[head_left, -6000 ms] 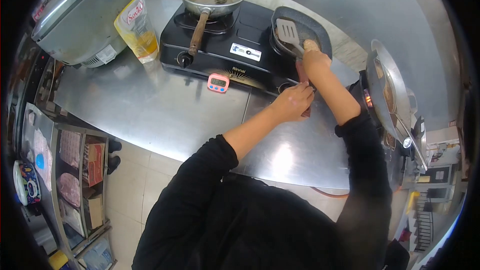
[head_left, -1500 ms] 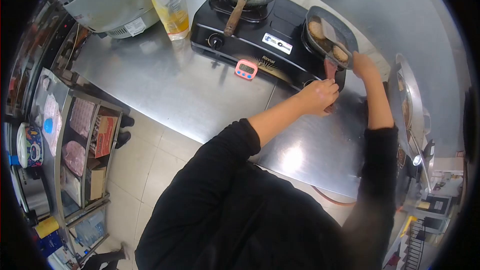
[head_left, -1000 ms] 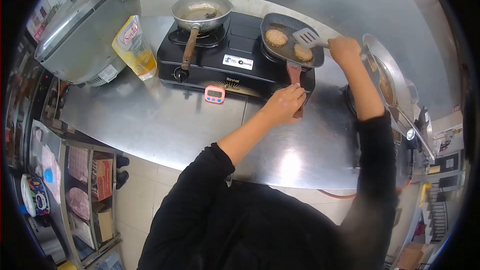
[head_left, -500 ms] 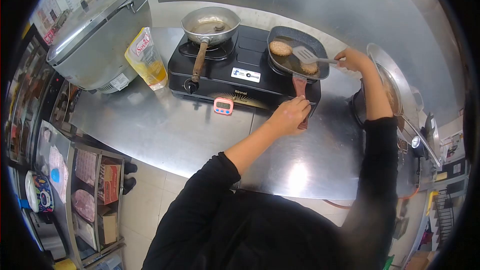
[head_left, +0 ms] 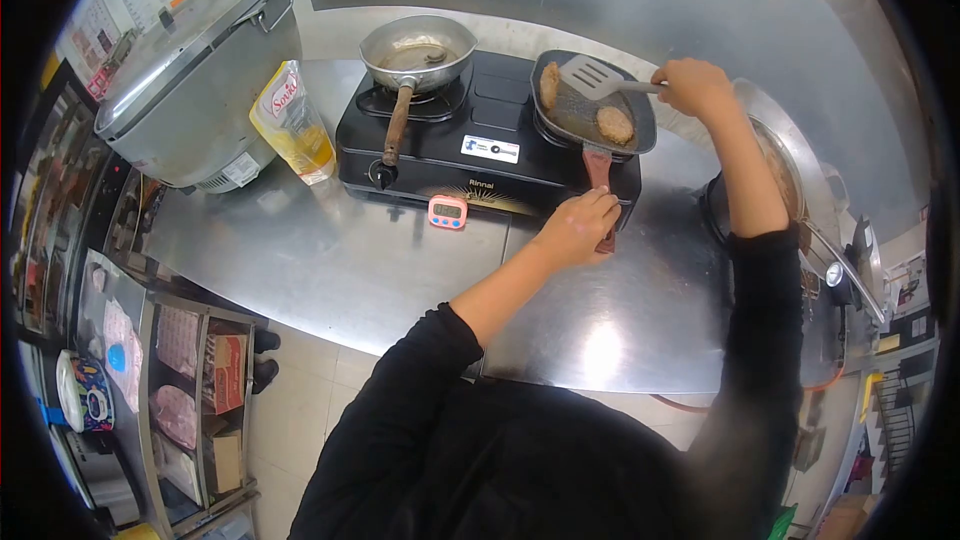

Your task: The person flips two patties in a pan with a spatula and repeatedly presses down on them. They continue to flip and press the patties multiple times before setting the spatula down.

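Note:
My left hand (head_left: 577,227) grips the reddish handle (head_left: 600,172) of a dark square pan (head_left: 570,118) on the right burner of a black two-burner stove (head_left: 480,145). The pan looks tilted. Two browned patties lie in it, one (head_left: 549,83) up against the far left wall and one (head_left: 615,124) near the right side. My right hand (head_left: 694,87) holds a slotted metal spatula (head_left: 592,78), its blade raised above the pan between the patties.
A round steel pan (head_left: 417,43) with a wooden handle sits on the left burner. A pink timer (head_left: 447,212) lies before the stove on the steel counter (head_left: 330,250). An oil pouch (head_left: 291,124), a large lidded cooker (head_left: 190,80) and a wok (head_left: 790,180) stand around.
The spatula has lifted off the right patty and moved up and left above the pan. The left patty now rests against the pan's far wall. My left hand stays on the handle.

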A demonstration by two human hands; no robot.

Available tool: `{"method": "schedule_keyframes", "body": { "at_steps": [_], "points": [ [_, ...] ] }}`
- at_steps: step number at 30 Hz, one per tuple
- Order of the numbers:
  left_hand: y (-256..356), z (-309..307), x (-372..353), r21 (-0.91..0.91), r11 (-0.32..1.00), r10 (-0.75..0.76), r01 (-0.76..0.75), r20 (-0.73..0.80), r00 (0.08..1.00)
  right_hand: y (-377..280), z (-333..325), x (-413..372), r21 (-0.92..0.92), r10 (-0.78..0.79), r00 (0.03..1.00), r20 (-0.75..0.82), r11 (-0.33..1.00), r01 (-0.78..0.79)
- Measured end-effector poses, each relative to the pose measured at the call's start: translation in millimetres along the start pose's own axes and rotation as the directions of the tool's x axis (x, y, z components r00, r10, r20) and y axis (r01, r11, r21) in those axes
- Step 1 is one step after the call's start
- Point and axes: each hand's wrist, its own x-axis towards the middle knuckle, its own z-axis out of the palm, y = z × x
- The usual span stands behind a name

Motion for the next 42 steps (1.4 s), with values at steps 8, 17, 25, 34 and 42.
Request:
{"method": "schedule_keyframes", "body": {
  "at_steps": [8, 17, 25, 34, 42],
  "points": [
    [-1, -2, 1, 0.009, 1.0, 0.01, -0.01, 0.01, 1.0, -38, 10, 5, -0.247, -0.093, 0.953, -0.289, 0.969, 0.019],
    [-1, -1, 1, 0.016, 1.0, 0.005, -0.005, 0.022, 1.0, -61, 8, 6, -0.208, -0.142, 0.898, -0.416, 0.976, 0.057],
    [-4, -3, 1, -0.007, 0.999, 0.036, -0.036, -0.024, 0.999, 10, 2, 9, -0.268, 0.013, 0.994, -0.105, 0.962, -0.041],
    [-4, -2, 1, -0.007, 1.0, 0.023, -0.023, 0.007, 1.0, 31, -29, -5, 0.381, -0.141, 0.81, 0.57, 0.918, -0.108],
    [-3, -4, 2, -0.012, 1.0, 0.015, -0.015, 0.012, 1.0, 16, -8, -5, 0.26, -0.075, 0.828, 0.556, 0.962, -0.087]
  ]
}}
